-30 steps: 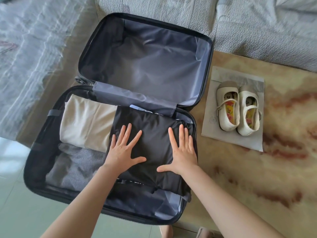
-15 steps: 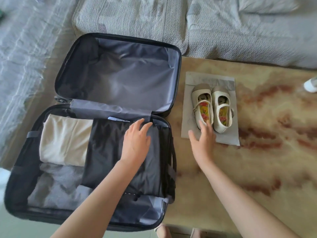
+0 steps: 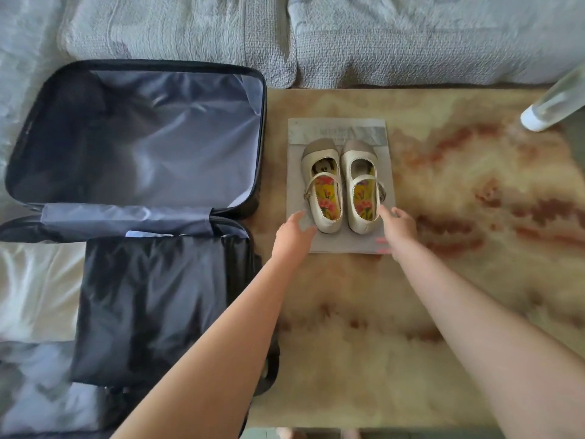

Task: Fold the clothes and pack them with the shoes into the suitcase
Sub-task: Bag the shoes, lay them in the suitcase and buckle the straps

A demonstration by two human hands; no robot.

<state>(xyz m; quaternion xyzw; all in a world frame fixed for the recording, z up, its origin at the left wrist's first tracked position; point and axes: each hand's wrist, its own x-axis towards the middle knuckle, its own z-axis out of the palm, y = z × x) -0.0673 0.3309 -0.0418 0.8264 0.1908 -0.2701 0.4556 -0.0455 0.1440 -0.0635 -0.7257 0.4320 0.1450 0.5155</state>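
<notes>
A black suitcase (image 3: 259,128) lies open at the left. Its near half holds a folded black garment (image 3: 152,305), a cream garment (image 3: 34,286) and a grey garment (image 3: 38,388). A pair of cream strap shoes (image 3: 343,185) with floral insoles stands side by side on a flat grey bag (image 3: 335,129) on the marbled table (image 3: 443,217). My left hand (image 3: 292,234) rests on the bag just left of the shoes' heels, fingers apart. My right hand (image 3: 397,229) sits just right of the heels, fingers loosely curled, holding nothing.
A grey quilted bedspread (image 3: 348,39) runs along the far side of the table and behind the suitcase lid. A clear bottle with a white cap (image 3: 550,106) leans in at the far right. Bare marbled surface stretches right of the shoes.
Both hands left the black garment in the suitcase and moved right to the shoes. My view has also shifted right, so the shoes are now central.
</notes>
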